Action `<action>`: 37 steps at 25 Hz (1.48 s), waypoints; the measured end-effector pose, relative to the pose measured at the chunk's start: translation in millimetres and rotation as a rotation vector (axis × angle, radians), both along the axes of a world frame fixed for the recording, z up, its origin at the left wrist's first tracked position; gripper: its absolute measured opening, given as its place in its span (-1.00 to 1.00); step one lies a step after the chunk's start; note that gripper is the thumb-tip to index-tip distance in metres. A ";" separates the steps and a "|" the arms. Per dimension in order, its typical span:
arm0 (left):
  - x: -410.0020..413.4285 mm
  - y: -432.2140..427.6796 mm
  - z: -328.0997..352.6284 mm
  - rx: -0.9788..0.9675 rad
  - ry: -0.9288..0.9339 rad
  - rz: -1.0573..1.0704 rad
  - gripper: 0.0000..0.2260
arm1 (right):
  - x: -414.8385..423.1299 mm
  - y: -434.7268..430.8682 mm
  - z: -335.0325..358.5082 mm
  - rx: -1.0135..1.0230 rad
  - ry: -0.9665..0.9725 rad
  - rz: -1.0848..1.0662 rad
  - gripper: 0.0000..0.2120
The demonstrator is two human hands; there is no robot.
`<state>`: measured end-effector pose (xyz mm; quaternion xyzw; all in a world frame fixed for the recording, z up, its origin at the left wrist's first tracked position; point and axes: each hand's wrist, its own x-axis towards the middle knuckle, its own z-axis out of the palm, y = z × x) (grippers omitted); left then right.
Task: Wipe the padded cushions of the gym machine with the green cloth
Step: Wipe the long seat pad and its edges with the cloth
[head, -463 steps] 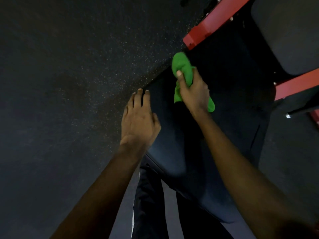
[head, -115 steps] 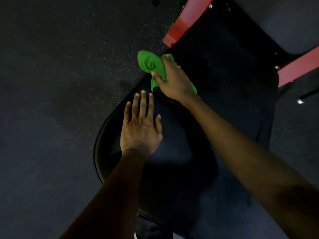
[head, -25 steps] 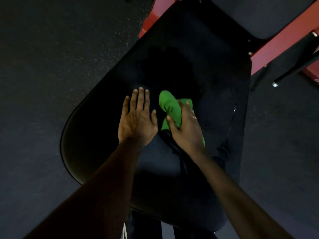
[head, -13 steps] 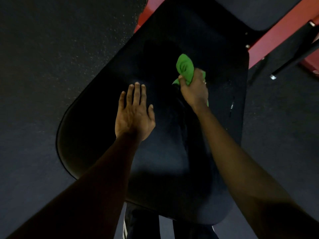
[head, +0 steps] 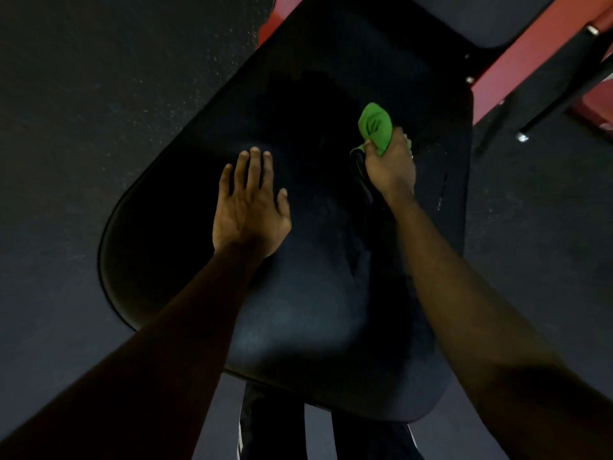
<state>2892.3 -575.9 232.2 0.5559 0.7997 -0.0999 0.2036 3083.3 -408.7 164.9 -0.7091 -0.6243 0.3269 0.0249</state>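
A large black padded cushion with rounded corners fills the middle of the view. My left hand lies flat on it, fingers spread, holding nothing. My right hand is closed around a bunched green cloth, pressing it onto the cushion's right half; the cloth sticks out beyond my fingers. A second dark pad shows at the top right, partly cut off by the frame.
Red frame bars of the machine run along the upper right, with bolts and a dark metal rod beside them. Dark speckled rubber floor surrounds the cushion. My legs in dark trousers stand below the near edge.
My right hand with the cloth swept from beside my left hand up and to the right across the cushion. My left hand has stayed flat in place.
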 end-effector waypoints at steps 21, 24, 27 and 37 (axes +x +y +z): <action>55.8 -19.8 5.4 0.038 -0.031 -0.113 -0.38 | 61.1 -99.2 57.5 -0.055 0.085 0.170 -0.58; 56.4 -18.5 6.1 0.012 -0.019 -0.116 -0.38 | 87.6 -176.1 99.3 -0.086 0.172 0.382 -0.44; 57.2 -18.2 7.7 -0.011 -0.018 -0.119 -0.38 | 115.9 -157.7 87.5 -0.067 0.114 0.392 -0.48; 56.1 -18.5 9.8 -0.010 -0.014 -0.132 -0.38 | 119.8 -176.1 107.3 -0.128 0.147 0.260 -0.44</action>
